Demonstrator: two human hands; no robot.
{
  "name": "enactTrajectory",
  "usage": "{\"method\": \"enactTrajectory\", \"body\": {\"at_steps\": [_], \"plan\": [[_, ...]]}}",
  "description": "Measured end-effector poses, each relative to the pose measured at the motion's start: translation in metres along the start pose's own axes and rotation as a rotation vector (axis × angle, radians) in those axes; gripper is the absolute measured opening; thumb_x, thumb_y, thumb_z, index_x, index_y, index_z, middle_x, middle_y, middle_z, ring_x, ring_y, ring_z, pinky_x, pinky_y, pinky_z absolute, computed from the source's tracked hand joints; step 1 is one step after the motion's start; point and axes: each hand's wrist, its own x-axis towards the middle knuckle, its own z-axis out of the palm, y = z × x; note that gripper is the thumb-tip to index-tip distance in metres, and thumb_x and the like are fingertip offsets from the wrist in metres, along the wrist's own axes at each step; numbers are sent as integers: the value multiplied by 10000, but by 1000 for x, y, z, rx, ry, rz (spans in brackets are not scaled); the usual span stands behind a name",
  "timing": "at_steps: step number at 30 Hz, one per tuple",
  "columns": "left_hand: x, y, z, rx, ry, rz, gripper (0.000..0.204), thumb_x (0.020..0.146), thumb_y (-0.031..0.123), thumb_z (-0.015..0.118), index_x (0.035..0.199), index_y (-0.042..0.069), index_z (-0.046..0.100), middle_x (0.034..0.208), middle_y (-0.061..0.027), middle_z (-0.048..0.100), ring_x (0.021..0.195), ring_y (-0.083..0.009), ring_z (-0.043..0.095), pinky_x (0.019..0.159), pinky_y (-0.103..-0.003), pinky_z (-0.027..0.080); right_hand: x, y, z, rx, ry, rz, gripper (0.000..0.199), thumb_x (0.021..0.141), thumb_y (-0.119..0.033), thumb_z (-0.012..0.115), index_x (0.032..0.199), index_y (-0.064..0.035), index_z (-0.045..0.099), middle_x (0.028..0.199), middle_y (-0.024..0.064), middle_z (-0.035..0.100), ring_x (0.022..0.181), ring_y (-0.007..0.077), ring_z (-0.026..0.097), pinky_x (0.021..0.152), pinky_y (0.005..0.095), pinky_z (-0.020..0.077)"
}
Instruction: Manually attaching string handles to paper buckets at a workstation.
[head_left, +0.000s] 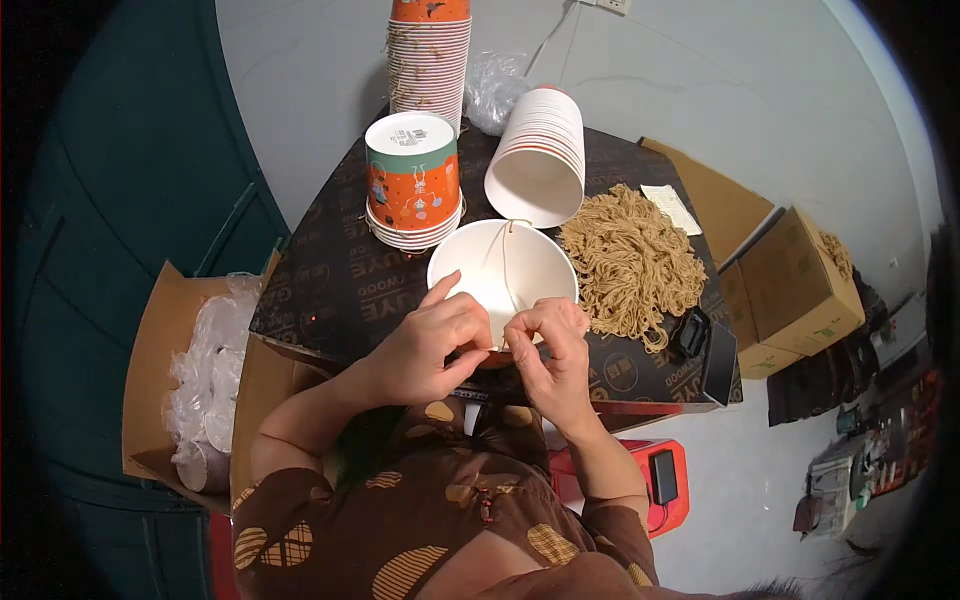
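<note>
A white-lined paper bucket (468, 262) sits near the table's front edge, its mouth tipped up toward me. A thin tan cord (506, 262) is fixed at the far rim and runs down across the inside to the near rim. There my left hand (440, 345) pinches the cord between thumb and forefinger, its other fingers curled and one raised. Close beside it, my right hand (552, 355) pinches the cord too, against the near rim. The fingertips hide the cord's end and the hole there.
Upside-down orange buckets (412, 195) stand at the back left, before a taller stack (428, 70). Nested white buckets (537, 165) lie on their side. Right of them lies a heap of tan cords (635, 265), with a black tray (718, 360) nearby. Cartons (150, 370) flank the table (320, 275).
</note>
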Motion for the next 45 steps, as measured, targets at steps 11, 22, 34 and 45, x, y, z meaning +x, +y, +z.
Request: {"method": "enactTrajectory", "body": {"at_steps": [11,22,34,45], "plan": [[0,0,-1,12,-5,34,145,795,-34,696,874,71,634,879,-34,607,885,-208,636,1187,-601,237,1,-4,-1,-79,3,13,121,807,-73,739,871,-94,637,758,25,492,781,214,474,803,350,297],[7,-4,2,20,13,42,136,791,-25,713,870,59,642,848,-50,616,844,-220,641,1182,-592,262,2,3,-5,-120,-67,-70,90,780,-77,756,834,-90,686,771,34,491,825,238,484,823,394,287],[12,-9,7,-36,78,50,122,831,0,678,888,71,597,837,-35,622,783,-235,629,1160,-593,268,1,2,-8,-28,-107,-6,93,782,-85,754,835,-96,679,757,17,487,823,225,475,813,389,277],[9,-14,15,-58,154,8,171,846,-47,653,949,60,569,815,-37,603,684,-231,609,1169,-590,270,3,0,-10,14,-119,29,66,828,-73,719,850,-86,658,754,15,488,829,214,474,818,379,281]]}}
